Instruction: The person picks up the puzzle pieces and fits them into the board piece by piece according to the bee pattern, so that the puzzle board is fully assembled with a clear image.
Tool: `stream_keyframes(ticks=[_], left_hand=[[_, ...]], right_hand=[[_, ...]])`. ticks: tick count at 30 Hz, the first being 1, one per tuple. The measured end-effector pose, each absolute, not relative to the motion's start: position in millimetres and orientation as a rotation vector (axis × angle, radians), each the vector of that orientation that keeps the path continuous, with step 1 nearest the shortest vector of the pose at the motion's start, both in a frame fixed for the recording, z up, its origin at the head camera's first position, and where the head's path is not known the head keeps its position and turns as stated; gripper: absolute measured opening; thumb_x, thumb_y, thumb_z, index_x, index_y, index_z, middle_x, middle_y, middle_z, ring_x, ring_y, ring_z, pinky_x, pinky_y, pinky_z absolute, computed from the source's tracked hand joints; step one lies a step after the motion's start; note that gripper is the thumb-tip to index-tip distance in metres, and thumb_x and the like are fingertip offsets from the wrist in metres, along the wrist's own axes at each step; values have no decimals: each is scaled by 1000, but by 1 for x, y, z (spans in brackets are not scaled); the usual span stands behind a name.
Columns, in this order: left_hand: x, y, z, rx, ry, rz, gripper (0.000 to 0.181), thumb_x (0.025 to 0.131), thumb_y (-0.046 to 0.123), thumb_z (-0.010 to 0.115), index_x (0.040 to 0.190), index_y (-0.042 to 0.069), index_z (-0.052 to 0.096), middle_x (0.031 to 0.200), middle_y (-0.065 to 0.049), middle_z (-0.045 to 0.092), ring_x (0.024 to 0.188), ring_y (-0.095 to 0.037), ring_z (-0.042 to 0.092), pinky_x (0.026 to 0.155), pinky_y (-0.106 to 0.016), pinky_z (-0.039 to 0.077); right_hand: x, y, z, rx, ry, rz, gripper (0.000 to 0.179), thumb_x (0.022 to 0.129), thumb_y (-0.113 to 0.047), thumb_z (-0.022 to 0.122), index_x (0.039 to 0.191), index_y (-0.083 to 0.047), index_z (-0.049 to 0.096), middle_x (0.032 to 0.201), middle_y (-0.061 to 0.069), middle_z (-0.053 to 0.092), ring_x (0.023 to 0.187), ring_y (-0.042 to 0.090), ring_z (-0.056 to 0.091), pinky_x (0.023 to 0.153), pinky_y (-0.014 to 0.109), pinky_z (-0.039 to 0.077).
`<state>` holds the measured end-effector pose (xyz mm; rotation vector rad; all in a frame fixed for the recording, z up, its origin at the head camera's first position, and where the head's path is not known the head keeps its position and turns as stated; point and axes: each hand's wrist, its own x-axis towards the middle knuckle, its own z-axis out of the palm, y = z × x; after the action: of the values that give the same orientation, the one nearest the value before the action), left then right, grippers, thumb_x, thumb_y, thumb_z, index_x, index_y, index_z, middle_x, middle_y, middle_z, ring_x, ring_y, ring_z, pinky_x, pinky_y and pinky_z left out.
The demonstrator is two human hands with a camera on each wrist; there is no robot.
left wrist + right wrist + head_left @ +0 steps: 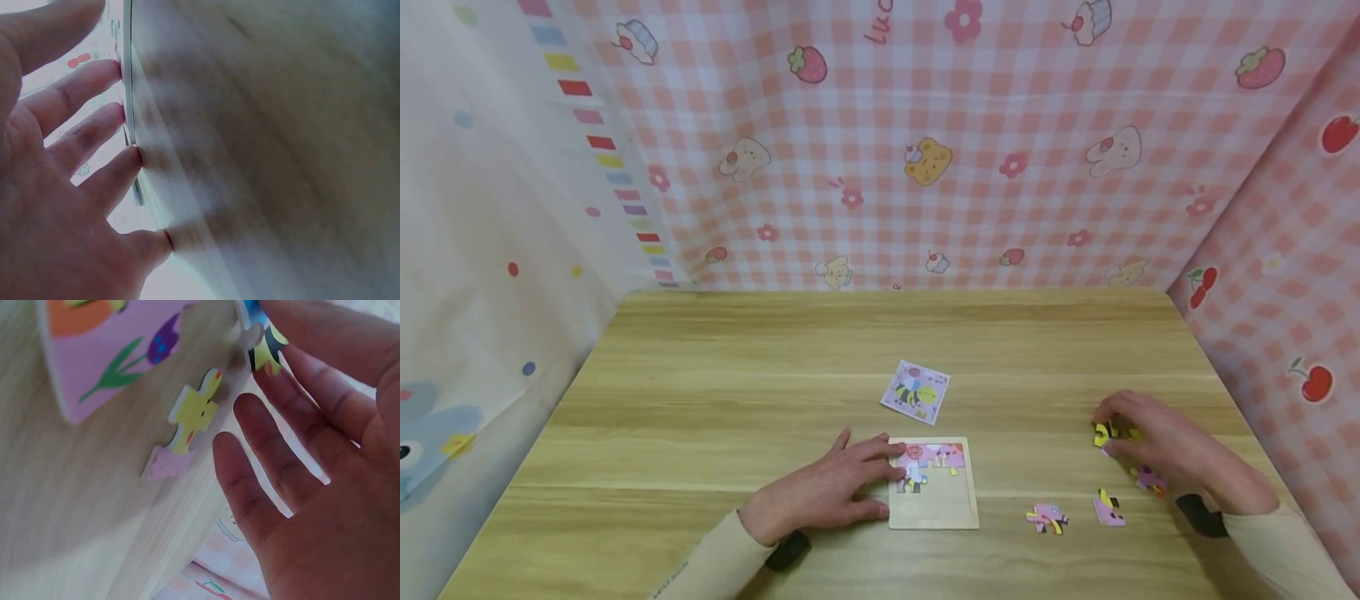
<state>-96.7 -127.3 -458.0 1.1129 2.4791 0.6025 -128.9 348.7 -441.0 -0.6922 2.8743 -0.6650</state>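
Observation:
My left hand point(827, 492) rests beside a square wooden puzzle tray point(936, 523), fingers stretched out and fingertips on its left edge. Fitted pieces point(914, 475) fill the tray's upper row and part of its left side. At the right, my right hand point(1161, 442) pinches a puzzle piece point(267, 350) with yellow, black and blue on it between thumb and fingers. Beyond the fingertips lies a yellow and pink piece point(197, 412). Closer to the wrist is a pink piece with a purple tulip point(119, 362), also seen under the hand in the head view.
A bee picture card point(916, 392) lies behind the tray. Two loose pieces, one pink and yellow point(1047, 518) and one with a black tip point(1108, 508), lie between the tray and my right hand. Patterned curtains point(970, 225) enclose the wooden table point(737, 367).

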Motion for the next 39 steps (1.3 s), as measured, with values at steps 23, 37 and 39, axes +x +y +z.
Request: stream_keyframes(ticks=[23,37,39], left_hand=[[-95,-126,-459,1116,2499,607,44,99,33,72,139,16,63,163,0,42,155,-24,28,120,-70,11],[-95,-127,-459,1098,2484,626,45,98,33,72,139,17,64,163,1,41,155,-24,28,121,-70,10],[-95,-127,-459,1104,2484,627,45,98,33,72,139,16,63,162,1,42,155,-24,28,121,-70,11]], right_hand=[[-118,326,-433,-689,3022,-890,22,85,-2,83,100,-16,79,95,-6,73,79,-3,54,65,19,49],[-113,293,-425,-491,2952,-1077,11,91,-16,81,100,-18,77,90,-8,71,76,3,60,66,21,52],[-111,289,-424,-539,2959,-1118,12,90,-11,81,99,-17,77,88,-10,70,74,3,59,63,22,51]])
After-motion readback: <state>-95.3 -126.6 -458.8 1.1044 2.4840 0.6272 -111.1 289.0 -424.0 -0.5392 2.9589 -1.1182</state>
